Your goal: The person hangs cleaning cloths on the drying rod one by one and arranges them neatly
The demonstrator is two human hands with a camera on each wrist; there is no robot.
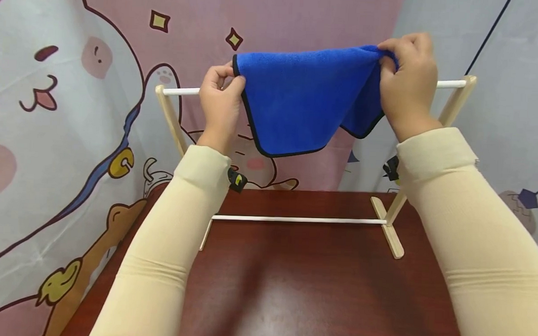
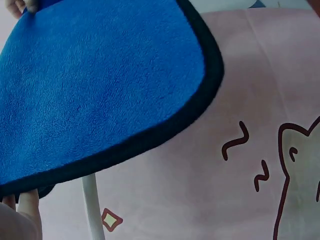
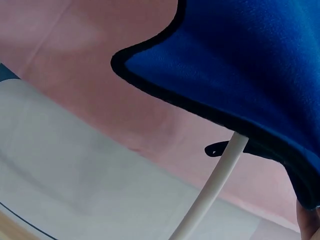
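Observation:
A blue towel (image 1: 298,100) with black edging hangs folded over the white top bar (image 1: 451,84) of a wooden rack. My left hand (image 1: 221,99) pinches its left edge near the fold, between thumb and fingers. At the upper right, my right hand (image 1: 407,81) pinches the other end, where the cloth is bunched and its corner droops. In the left wrist view the towel (image 2: 110,85) fills the upper left, with the left hand (image 2: 25,217) partly hidden below it. In the right wrist view the towel (image 3: 250,75) covers the bar, and only part of the right hand (image 3: 308,220) shows.
The rack's wooden right foot (image 1: 388,229) stands on a dark red-brown table (image 1: 291,282). A lower white rod (image 1: 298,219) joins the rack's sides. Behind hangs a pink and grey cartoon-printed cloth (image 1: 319,16).

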